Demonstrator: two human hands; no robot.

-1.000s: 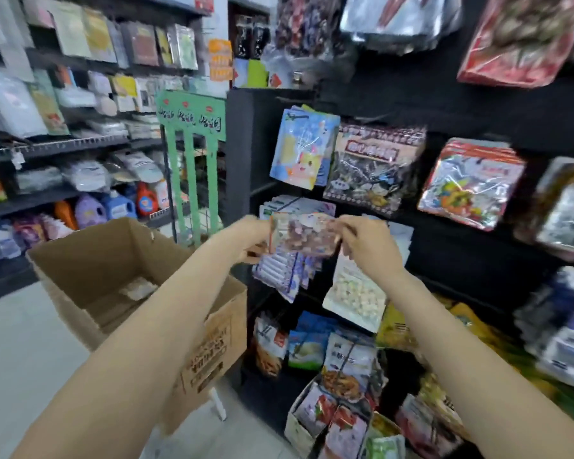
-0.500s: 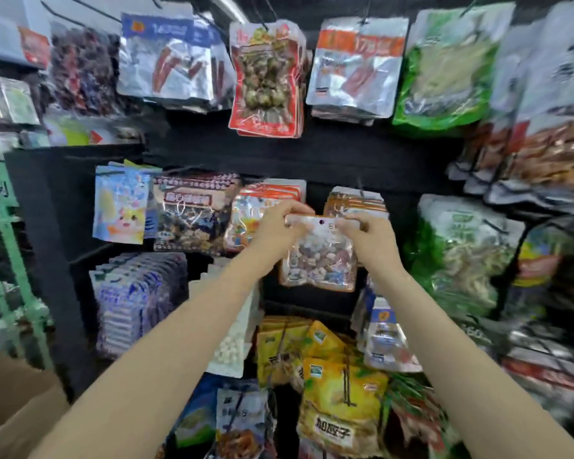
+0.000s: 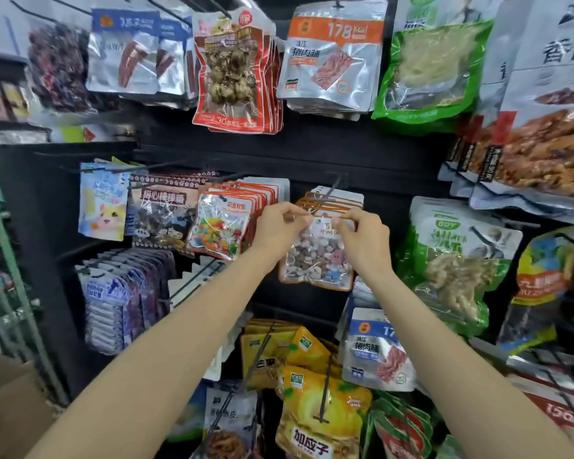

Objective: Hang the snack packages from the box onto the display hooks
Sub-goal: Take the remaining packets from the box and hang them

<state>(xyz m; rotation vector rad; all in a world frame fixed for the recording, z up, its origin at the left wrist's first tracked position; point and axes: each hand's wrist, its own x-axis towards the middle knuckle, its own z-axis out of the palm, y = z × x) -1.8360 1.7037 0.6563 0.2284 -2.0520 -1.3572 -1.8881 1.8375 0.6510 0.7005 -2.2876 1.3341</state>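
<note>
Both hands, left hand (image 3: 276, 223) and right hand (image 3: 362, 234), pinch the top corners of a snack package (image 3: 315, 260) just under a display hook (image 3: 332, 190)

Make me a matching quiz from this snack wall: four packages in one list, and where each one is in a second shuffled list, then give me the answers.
Things:
1. clear pebble-candy pack
2. red-bordered skewer pack
3. yellow pack
4. blue cartoon pack

Places:
A. top row, left of the orange-topped silver pack
B. bottom, below both hands
C. pinched at its top by the left hand and right hand
D. far left of the middle row

Pairs: 1-C, 2-A, 3-B, 4-D
</note>
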